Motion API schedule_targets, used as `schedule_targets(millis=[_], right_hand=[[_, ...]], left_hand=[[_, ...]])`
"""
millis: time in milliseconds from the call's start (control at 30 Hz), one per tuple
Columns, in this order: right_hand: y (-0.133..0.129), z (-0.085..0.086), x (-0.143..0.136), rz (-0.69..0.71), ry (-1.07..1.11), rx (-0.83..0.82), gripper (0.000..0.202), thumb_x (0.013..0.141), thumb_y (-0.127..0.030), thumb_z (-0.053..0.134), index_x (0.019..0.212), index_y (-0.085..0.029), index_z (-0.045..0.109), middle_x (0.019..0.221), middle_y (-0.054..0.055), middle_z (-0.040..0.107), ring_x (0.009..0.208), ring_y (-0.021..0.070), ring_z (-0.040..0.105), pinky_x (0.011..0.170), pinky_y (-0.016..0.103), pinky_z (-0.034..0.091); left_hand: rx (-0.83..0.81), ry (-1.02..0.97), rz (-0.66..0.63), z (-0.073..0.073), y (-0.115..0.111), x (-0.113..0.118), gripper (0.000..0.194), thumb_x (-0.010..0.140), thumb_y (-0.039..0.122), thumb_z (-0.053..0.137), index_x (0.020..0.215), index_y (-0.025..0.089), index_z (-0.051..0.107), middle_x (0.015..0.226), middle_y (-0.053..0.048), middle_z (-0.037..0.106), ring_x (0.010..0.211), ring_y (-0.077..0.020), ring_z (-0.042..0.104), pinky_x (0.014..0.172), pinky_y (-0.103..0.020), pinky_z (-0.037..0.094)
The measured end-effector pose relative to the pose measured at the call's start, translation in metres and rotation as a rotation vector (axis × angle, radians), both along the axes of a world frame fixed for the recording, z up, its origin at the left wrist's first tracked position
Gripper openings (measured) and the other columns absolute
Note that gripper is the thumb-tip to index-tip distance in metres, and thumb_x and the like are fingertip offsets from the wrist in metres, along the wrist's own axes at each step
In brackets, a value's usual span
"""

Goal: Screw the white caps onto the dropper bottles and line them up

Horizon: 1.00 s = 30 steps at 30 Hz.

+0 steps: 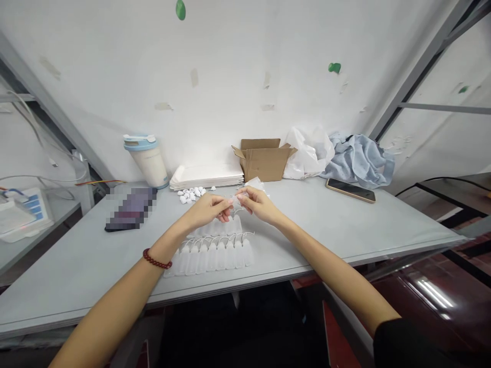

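In front of me, above the table, my left hand (212, 209) and my right hand (261, 203) meet with their fingertips pinched. Between them is a small clear plastic piece (235, 202), mostly covered by the fingers, so its exact kind is hard to make out. Below the hands lies a row of flat translucent plastic sleeves (217, 258) with white tops and thin white string loops. A second row (230, 225) behind it is partly hidden by my left hand. Small white cap-like pieces (192, 194) are heaped just beyond the left hand.
A stack of white sheets or envelopes (209, 176) and an open cardboard box (264, 164) stand along the wall. Right of them are a white plastic bag (307, 156), blue cloth (358, 158) and a phone (351, 190). A tumbler (149, 163) and a pixelated dark item (132, 208) are left.
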State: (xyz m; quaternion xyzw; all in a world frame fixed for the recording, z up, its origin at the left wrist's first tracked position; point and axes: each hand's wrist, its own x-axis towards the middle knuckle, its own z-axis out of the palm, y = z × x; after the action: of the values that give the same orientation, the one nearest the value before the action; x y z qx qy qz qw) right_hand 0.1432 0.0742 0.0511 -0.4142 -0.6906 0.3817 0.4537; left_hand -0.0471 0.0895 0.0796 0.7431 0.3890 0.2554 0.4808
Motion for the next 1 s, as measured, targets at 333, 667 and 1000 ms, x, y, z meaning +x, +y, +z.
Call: schedule_targets(millis=[333, 667, 1000], right_hand=[[-0.003, 0.002, -0.003, -0.071, 0.077, 0.002, 0.040, 0.082, -0.057, 0.053, 0.072, -0.019, 0.051, 0.048, -0.007, 0.037, 0.043, 0.0084, 0.035, 0.045, 0.023, 0.027], [-0.001, 0.000, 0.000, 0.068, 0.139, 0.048, 0.035, 0.083, -0.051, 0.055, 0.092, -0.017, 0.056, 0.052, -0.008, 0.046, 0.045, 0.0084, 0.043, 0.046, 0.022, 0.034], [-0.001, -0.002, -0.004, -0.015, 0.105, 0.025, 0.039, 0.084, -0.057, 0.050, 0.082, -0.019, 0.052, 0.043, -0.010, 0.038, 0.035, 0.0073, 0.036, 0.039, 0.021, 0.030]], left_hand=[[0.674, 0.182, -0.022, -0.004, -0.007, 0.003, 0.040, 0.089, 0.038, 0.047, 0.055, 0.017, 0.055, 0.053, -0.001, 0.056, 0.050, -0.0122, 0.048, 0.053, -0.025, 0.035], [0.540, 0.219, -0.073, 0.007, -0.006, -0.005, 0.037, 0.090, 0.038, 0.048, 0.065, 0.016, 0.064, 0.062, -0.001, 0.065, 0.056, -0.0120, 0.055, 0.055, -0.022, 0.039], [0.995, 0.252, -0.029, -0.005, -0.006, -0.002, 0.037, 0.092, 0.030, 0.043, 0.060, 0.016, 0.055, 0.055, -0.001, 0.055, 0.051, -0.0119, 0.047, 0.052, -0.024, 0.033]])
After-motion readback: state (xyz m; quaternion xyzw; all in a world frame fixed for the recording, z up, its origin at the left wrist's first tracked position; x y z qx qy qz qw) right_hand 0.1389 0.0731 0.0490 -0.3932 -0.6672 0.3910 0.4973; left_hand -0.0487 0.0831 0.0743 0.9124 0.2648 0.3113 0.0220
